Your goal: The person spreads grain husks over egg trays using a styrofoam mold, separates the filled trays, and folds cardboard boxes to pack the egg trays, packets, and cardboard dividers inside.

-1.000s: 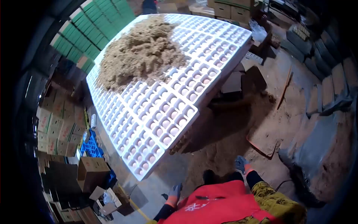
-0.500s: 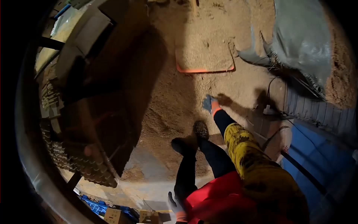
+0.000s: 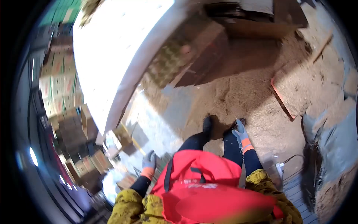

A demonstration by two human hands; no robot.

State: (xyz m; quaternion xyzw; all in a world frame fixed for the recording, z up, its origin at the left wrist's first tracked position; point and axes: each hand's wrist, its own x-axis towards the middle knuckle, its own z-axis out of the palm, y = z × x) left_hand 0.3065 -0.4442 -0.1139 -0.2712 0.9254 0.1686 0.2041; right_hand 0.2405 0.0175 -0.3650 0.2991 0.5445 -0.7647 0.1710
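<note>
Both hands wear grey gloves with orange cuffs. Below the front corner of the white tray surface [image 3: 115,48], my left hand [image 3: 150,161] hangs beside the red apron [image 3: 201,168], holding nothing, its fingers loosely apart. My right hand [image 3: 240,131] is in front of my right leg, above the sandy floor [image 3: 231,93], with thumb and fingers apart and nothing in it. Neither hand touches the tray surface, which is so bright that its cells cannot be made out. Some brown loose material [image 3: 88,10] shows at its top left edge.
Stacked cartons [image 3: 61,87] stand at the left, with open boxes [image 3: 93,166] lower down. Egg trays [image 3: 166,61] sit under the white surface beside a brown box [image 3: 209,52]. An orange-edged flat piece [image 3: 285,100] lies at the right, near grey sheeting [image 3: 335,138].
The view swung down to the floor and then partly back towards the white surface. My right hand, stretched out over the floor half a second ago, is now nearer my leg. Both hands remain empty.
</note>
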